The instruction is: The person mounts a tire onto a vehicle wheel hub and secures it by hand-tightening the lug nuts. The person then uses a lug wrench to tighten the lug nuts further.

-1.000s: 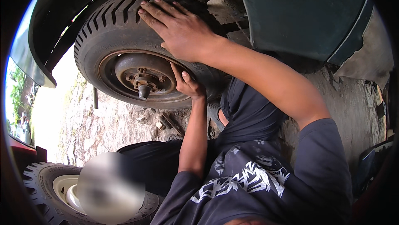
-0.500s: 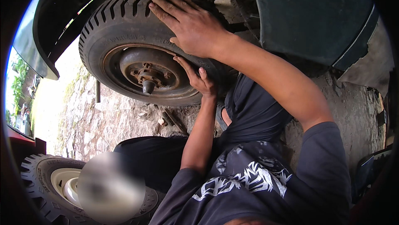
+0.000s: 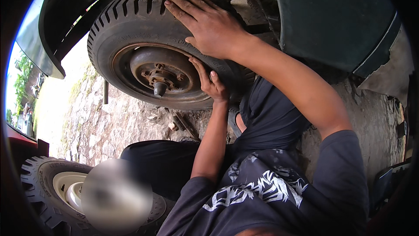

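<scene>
Mounted wheel [image 3: 148, 44], worn black tyre on a rusty brown rim, under the dark green wheel arch [image 3: 336, 18] of a vehicle, raised off the stony ground [image 3: 109, 122]. Hub [image 3: 159, 79] at the rim's centre, with studs around a protruding stub, bare and rust-coloured.

Right hand [image 3: 207, 24] laid flat on the upper right of the tyre, fingers spread and stretched across the tread blocks, palm against the sidewall; open grip, nothing enclosed, only pressing on the rubber. Bare forearm running down to the right into a dark sleeve.

Left hand [image 3: 209, 81] lower down, at the right edge of the rim where it meets the tyre, fingers curled against the inner lip of the rubber, thumb side toward the hub; grip half closed on the tyre's edge, no tool seen in it. Left forearm rising almost straight up from the lower middle of the view.

Dark shirt with a white pattern [image 3: 262, 188] filling the lower right, dark trousers [image 3: 161, 162] folded across the ground beneath the wheel.

Second wheel [image 3: 48, 183] lying at the lower left, chunky tread and a cream-white rim, partly hidden by a blurred patch. Thin dark rod [image 3: 105, 92] standing upright just left of the mounted tyre, near the ground. Small rusty bits [image 3: 181, 124] lying on the stones just below the tyre. Bright daylight and greenery far left, beyond the arch.
</scene>
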A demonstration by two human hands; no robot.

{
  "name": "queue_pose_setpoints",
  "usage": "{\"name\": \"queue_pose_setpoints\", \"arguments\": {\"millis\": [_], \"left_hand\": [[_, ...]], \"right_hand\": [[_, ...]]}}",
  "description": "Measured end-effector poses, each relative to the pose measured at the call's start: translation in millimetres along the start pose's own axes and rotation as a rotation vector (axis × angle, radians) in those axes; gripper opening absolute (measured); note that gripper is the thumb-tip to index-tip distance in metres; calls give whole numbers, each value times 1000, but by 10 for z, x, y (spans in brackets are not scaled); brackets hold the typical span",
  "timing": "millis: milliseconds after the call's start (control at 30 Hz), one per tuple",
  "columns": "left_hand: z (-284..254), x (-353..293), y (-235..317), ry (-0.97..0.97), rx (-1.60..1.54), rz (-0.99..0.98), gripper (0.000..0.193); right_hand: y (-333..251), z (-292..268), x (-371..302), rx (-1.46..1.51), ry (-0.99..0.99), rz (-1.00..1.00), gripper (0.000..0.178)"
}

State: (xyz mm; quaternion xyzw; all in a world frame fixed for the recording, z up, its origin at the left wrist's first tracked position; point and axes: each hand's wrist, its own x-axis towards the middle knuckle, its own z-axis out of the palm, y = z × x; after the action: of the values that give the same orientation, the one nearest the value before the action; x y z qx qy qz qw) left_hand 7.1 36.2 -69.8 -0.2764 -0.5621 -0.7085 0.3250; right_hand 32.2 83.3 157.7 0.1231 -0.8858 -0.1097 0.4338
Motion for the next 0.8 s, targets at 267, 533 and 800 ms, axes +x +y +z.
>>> {"name": "queue_pose_setpoints", "arguments": {"millis": [267, 533, 800], "left_hand": [[28, 81, 294, 26, -43, 15, 68], [138, 697, 599, 46, 129, 150, 75], [126, 209, 356, -59, 240, 80, 80]], "right_hand": [[-15, -8, -26, 7, -10, 4, 94], [111, 136, -36, 54, 132, -62, 80], [88, 54, -41, 32, 87, -49, 89]]}}
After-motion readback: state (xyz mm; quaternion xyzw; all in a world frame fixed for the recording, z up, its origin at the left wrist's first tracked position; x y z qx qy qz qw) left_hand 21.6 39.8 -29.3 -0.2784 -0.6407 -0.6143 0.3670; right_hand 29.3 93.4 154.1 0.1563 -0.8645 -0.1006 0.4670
